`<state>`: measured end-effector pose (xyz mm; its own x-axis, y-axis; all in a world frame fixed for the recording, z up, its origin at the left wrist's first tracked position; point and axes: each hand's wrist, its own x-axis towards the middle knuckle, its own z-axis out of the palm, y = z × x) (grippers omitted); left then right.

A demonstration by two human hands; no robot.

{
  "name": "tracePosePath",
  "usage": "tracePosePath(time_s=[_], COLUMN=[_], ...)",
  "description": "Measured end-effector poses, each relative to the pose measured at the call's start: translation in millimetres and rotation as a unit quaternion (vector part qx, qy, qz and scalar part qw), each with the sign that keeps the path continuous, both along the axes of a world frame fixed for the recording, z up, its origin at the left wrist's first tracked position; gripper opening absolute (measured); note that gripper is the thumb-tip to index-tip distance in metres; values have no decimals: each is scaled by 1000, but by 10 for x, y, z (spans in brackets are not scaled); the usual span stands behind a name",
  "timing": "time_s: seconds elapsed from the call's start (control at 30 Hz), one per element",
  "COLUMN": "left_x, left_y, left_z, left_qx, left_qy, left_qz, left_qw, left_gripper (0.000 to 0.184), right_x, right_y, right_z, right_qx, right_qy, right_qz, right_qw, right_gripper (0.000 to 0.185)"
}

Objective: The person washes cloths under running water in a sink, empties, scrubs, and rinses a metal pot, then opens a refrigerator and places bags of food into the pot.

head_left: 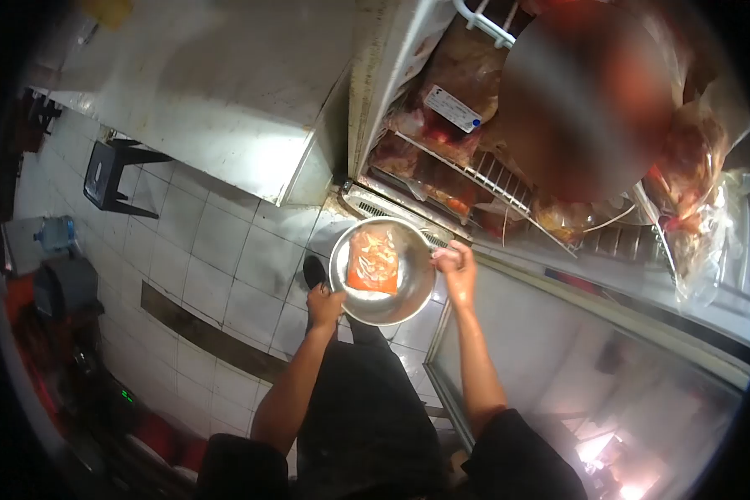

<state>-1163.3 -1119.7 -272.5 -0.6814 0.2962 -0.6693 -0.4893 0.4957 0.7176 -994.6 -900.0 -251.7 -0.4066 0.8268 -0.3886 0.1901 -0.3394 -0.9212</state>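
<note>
A round metal pot (419,287) is held out in front of my legs, above the tiled floor. Inside it lies a clear plastic bag (373,260) with orange and pale pieces of food. My left hand (325,307) is closed on the pot's lower left side. At the right rim, the curled fingers of my right hand (455,265) grip the pot's edge or a handle, which they partly cover.
An open fridge or freezer with wire shelves (475,171) full of bagged meat stands ahead right. Its glass door (542,333) hangs open at the right. A dark stool (112,175) and a large water bottle (56,233) are at the left. A blurred round patch hides part of the shelves.
</note>
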Motion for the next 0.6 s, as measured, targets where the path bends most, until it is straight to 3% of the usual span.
tracePosePath(time_s=[0.07, 0.1, 0.17, 0.2, 0.27, 0.4, 0.6], left_x=[109, 162, 259, 180, 174, 162, 156], left_y=[-249, -391, -671, -549, -639, -745, -623], left_z=[-249, -459, -845, -463, -501, -426, -584], left_qx=[-82, -89, -119, -140, -157, -155, -137], left_qy=[19, 17, 52, 15, 11, -1, -1], left_qz=[50, 53, 72, 81, 89, 122, 101], left_qw=[995, 994, 989, 987, 984, 980, 985], left_gripper=[17, 17, 17, 16, 15, 13, 12], right_x=[153, 25, -43, 91, 4, -71, -471], right_y=[488, 698, 1228, 1504, 1862, 1920, 2018], right_z=[-374, -307, -730, -1362, -1895, -1865, -1318], right_qx=[152, 260, 243, 256, 183, 115, 191], right_qy=[-84, -222, -428, -386, -515, -517, -394], right_qz=[-42, -57, 33, 86, 241, 224, 94], right_qw=[984, 938, 870, 882, 802, 818, 894], right_gripper=[22, 27, 54, 51, 43, 44, 44])
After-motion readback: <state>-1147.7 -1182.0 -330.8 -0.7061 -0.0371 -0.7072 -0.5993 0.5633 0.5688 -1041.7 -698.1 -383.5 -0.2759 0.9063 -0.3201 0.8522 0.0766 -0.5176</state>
